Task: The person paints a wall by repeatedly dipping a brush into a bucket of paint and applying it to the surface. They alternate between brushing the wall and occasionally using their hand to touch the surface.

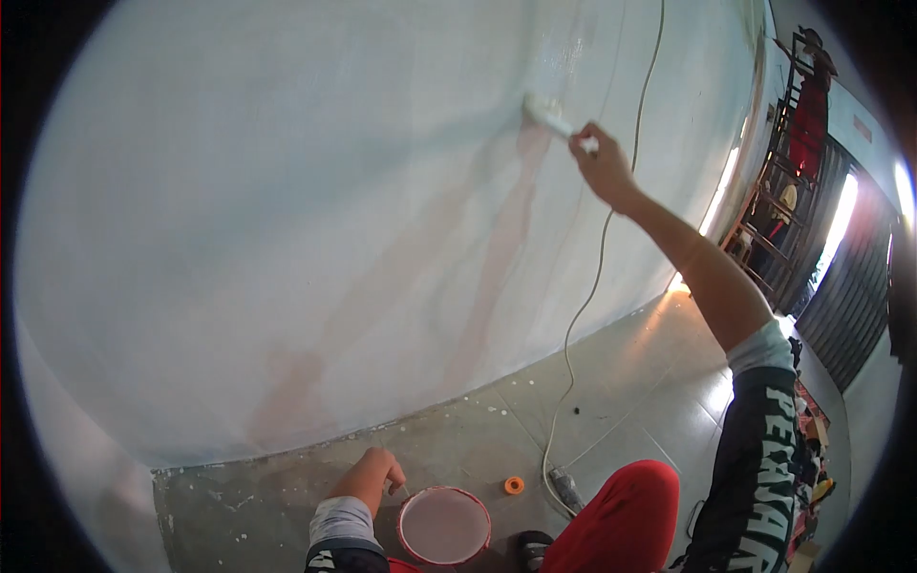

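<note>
High on the pale wall, my right hand is closed around the handle of a paintbrush, its bristle end against the wall. Wet, shiny patches show just above the brush. Low down, my left hand is curled beside a red-rimmed bucket of whitish paint. A thin pale strip runs from those fingers toward the rim, and I cannot tell what it is.
A pale cable hangs down the wall onto the spotted tile floor. An orange tape roll lies right of the bucket. My red-clad knee is close by. Farther right stand a ladder and a dark shutter.
</note>
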Tool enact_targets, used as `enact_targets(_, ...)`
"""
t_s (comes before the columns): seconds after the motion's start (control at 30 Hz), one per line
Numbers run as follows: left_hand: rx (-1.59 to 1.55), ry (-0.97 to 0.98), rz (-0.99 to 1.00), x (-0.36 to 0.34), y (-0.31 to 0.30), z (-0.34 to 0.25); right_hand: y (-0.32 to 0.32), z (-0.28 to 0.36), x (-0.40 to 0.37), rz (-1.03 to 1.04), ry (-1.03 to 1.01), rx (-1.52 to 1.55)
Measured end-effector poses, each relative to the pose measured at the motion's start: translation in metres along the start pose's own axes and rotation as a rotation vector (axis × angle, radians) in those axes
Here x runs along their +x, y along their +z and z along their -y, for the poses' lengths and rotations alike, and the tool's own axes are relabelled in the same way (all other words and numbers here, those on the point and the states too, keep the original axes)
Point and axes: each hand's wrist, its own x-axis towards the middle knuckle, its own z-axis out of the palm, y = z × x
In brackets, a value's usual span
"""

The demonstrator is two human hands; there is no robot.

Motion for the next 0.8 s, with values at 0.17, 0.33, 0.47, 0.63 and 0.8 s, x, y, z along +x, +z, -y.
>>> enact_targets(0.17, -0.228, -0.095, 0.271, 0.009, -0.004, -0.003, -0.012, -0.009, -0.053, 0.662, 0.318, 0.013)
enact_targets(0.33, -0.402, 0.243, 0.335, -0.043, 0.001, -0.013, -0.041, -0.024, 0.015, 0.593, 0.261, 0.134)
enact_targets(0.47, -0.237, 0.334, -0.346, -0.144, 0.002, -0.015, -0.100, 0.005, 0.123, 0.275, 0.036, 0.016)
enact_targets(0.63, -0.211, 0.387, -0.639, -0.227, 0.053, -0.033, -0.132, 0.081, 0.150, -0.263, 0.133, 0.076)
enact_targets(0.8, -0.042, 0.558, -0.614, -0.222, 0.087, -0.053, -0.040, -0.050, 0.160, -0.497, -0.639, -0.107)
